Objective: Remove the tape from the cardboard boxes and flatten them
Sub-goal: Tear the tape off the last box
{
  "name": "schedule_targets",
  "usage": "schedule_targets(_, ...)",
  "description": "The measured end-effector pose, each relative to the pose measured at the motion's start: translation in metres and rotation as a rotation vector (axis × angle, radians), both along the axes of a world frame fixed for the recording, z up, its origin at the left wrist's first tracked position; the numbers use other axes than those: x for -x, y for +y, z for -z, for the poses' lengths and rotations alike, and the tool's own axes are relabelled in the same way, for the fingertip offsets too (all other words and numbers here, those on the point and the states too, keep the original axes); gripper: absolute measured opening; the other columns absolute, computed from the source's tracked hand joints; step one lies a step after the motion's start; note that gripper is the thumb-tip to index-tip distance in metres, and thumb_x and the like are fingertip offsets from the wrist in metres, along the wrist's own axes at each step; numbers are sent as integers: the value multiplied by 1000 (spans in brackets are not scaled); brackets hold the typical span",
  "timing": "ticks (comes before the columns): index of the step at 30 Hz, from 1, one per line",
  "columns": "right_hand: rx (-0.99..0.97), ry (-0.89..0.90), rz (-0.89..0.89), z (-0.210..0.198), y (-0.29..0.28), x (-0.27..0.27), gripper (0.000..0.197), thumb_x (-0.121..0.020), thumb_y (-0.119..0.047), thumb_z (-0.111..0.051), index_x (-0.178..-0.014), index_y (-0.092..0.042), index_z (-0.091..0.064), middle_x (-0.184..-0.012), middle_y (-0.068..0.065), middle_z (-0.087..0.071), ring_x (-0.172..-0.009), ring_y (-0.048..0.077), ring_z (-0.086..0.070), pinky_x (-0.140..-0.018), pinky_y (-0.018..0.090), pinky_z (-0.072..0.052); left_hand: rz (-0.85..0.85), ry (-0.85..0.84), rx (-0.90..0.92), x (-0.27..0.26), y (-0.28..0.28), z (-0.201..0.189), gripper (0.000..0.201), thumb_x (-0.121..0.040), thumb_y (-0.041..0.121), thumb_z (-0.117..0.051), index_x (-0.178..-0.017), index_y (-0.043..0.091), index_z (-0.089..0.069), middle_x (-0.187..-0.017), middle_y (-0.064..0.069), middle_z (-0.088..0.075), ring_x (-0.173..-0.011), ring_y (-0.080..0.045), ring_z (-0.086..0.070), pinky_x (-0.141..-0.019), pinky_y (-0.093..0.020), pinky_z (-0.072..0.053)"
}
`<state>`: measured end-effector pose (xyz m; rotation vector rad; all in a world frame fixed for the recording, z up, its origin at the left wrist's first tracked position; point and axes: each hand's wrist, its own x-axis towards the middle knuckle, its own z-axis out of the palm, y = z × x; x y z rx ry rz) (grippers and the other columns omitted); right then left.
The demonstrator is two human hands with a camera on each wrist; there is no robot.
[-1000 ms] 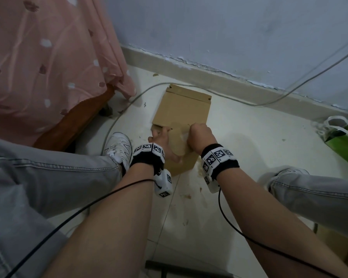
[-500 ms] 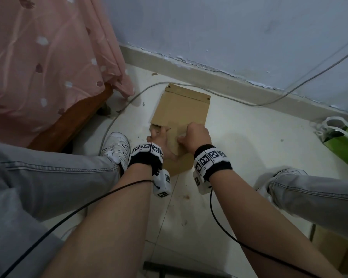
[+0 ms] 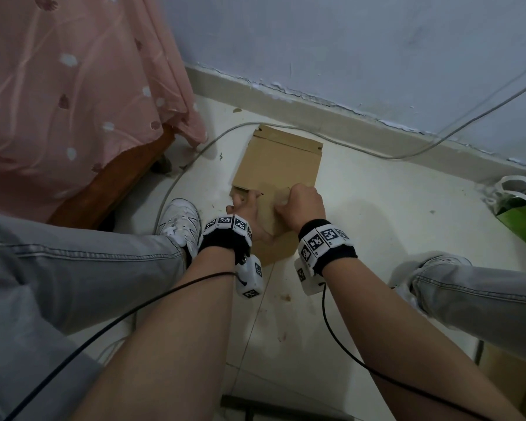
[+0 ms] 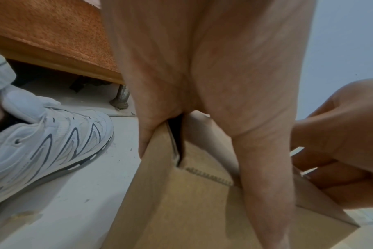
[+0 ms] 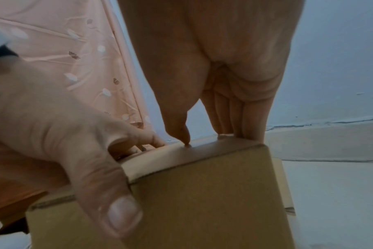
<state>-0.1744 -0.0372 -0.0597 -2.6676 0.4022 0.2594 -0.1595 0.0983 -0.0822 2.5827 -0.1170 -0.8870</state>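
Fingers (image 5: pixel 234 118) of the right hand (image 3: pixel 301 205) clenched over the folded edge of the cardboard box (image 3: pixel 278 165), those of the left hand (image 3: pixel 246 211) gripping its near left corner. Compared with a second ago, right hand shifted leftward along the fold, suggesting flattening nearly complete. Box lying on pale tiled floor (image 3: pixel 392 223), beside bed (image 3: pixel 110 183) and wall (image 3: pixel 346 56).

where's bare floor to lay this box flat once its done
The widest bare floor is right of the box, bordered by the skirting, the green bag and the right leg. A smaller patch lies between the forearms, toward you. It is crowded on the left: shoe, cable and bed edge sit close to the box.
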Motion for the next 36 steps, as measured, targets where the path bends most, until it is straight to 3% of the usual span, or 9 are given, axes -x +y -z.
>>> schedule_targets(5,-4,15,-14,-2,2,0,33,-82,-34,-68,-68,-13,-47,-73,6,-56,-69,27,-55,-61,30,-44,8,9,-3,-1,0,-1,113,-57,39,-91,-143,30,-18,-135,-11,-24,-127,-40,-33,-100,-53,-45)
schedule_targets(11,37,2,-6,-2,1,-1,27,-85,-22,-63,-69,-13,-44,-76,9,-55,-73,30,-56,-62,31,-45,7,3,-1,-1,0,-1,114,-57,39,-91,-144,32,-17,-135,-11,-23,-128,-40,-33,-100,-53,-45)
schedule_targets(15,-14,8,2,-3,4,1,36,-82,-35,-67,-63,-14,-43,-68,5,-53,-69,27,-56,-59,30,-45,17,5,-10,-2,0,-1,113,-57,39,-90,-143,32,-17,-133,-11,-23,-126,-39,-34,-98,-51,-46)
schedule_targets(19,-2,9,-9,-6,5,2,32,-84,-34,-68,-71,-12,-48,-77,7,-56,-72,28,-55,-64,32,-49,4,-5,2,-1,0,0,109,-59,38,-89,-143,31,-19,-133,-11,-24,-125,-39,-34,-96,-49,-46)
schedule_targets(27,53,1,5,-7,12,1,42,-87,-32,-68,-63,-17,-36,-79,7,-53,-75,29,-53,-64,32,-43,-3,8,8,-2,0,-1,114,-56,39,-92,-142,32,-18,-134,-12,-24,-128,-41,-32,-100,-53,-43)
schedule_targets(32,54,0,17,-5,6,3,21,-89,-18,-59,-76,-10,-45,-90,14,-61,-83,33,-58,-66,32,-44,-2,11,7,0,0,0,111,-57,40,-91,-141,33,-19,-132,-10,-23,-128,-39,-32,-102,-53,-42)
schedule_targets(36,-20,10,25,-7,5,4,36,-85,-35,-66,-68,-13,-43,-74,6,-53,-71,27,-52,-62,29,-41,0,1,-13,-2,0,1,111,-59,40,-89,-144,33,-17,-136,-11,-23,-128,-40,-33,-102,-53,-42)
